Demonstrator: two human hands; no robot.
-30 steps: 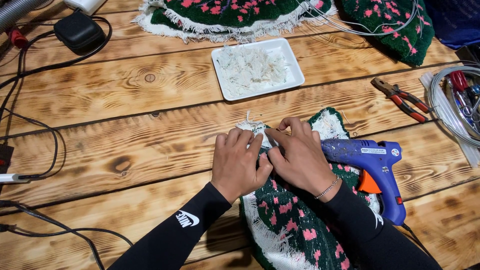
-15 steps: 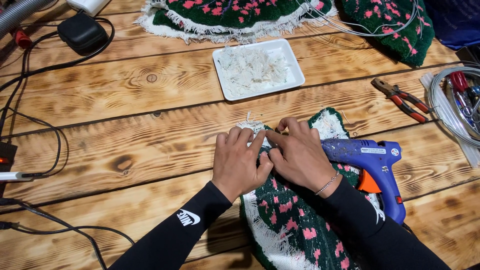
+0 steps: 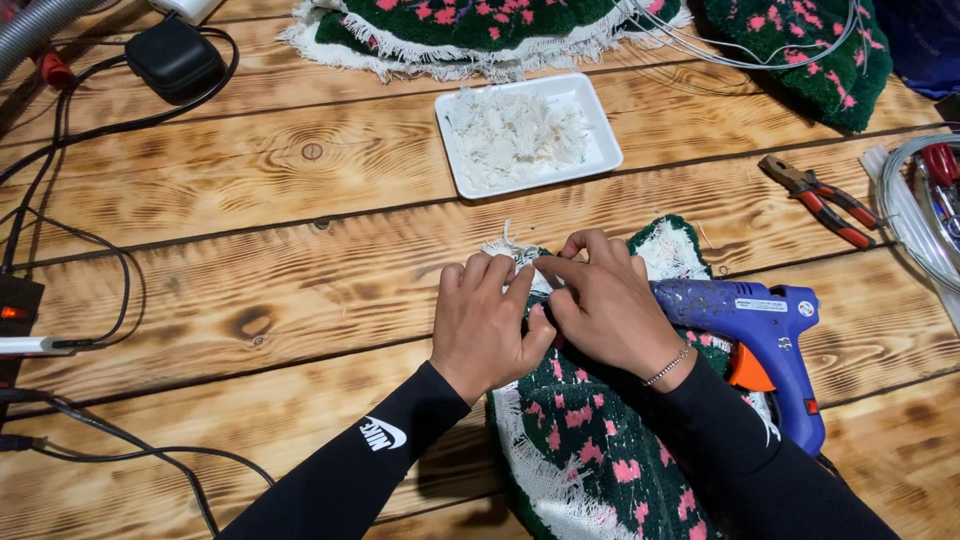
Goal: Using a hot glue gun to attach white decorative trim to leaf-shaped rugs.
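The tufted rug piece (image 3: 600, 440) under the hands is dark green scattered with pink blossoms, edged in white fringe and off-white backing cloth. Two more rug pieces at the top, one (image 3: 470, 25) in the middle and one (image 3: 810, 45) at the right, carry the same green ground with pink flowers. The glue gun (image 3: 755, 335) is blue, smeared with pale specks, with an orange trigger. The tray (image 3: 590, 120) is white and holds white yarn scraps (image 3: 515, 135). The pliers (image 3: 825, 200) have red and black handles. The bench (image 3: 250, 260) is pale wood with scorched dark-brown grain. Both sleeves (image 3: 350, 480) are black; a silver bracelet (image 3: 668, 366) circles the right wrist.
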